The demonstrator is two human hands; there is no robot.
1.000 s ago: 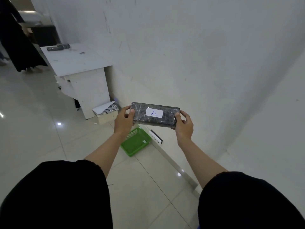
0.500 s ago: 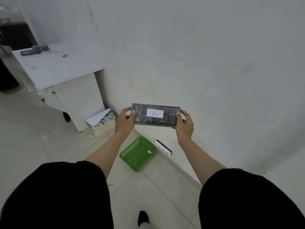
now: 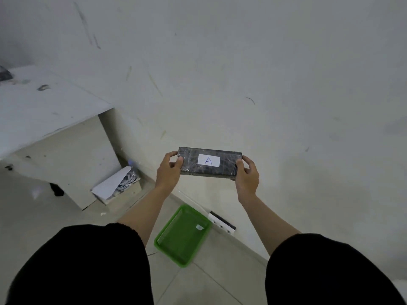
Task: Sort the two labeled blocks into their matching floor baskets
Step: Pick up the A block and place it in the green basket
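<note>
The block, a dark slab in glossy wrap with a white label marked "A" in blue, was held out in front of the person, up in the air with the wall behind it. The left hand pinched its left end, thumb on the upper face and fingers curled underneath; the right hand clamped the right end the same way. Held by the ends like that, the label stayed uncovered and faced up toward the person, which I took as the reason for the grip: the letter could be read and checked against a basket.

Below, on the tiled floor against the foot of the wall, lay a shallow green basket with nothing in it but a small pale tag at its far end. What the tag said was too small to read, so I couldn't tell whether this was the "A" basket. A white power strip sat just beside it along the wall.

To the left stood a white worktop, scuffed, and by its base an open cardboard box stuffed with what looked like white cables. No second block or second basket showed. I judged the drop had not yet been made; the block would need lowering well down.
</note>
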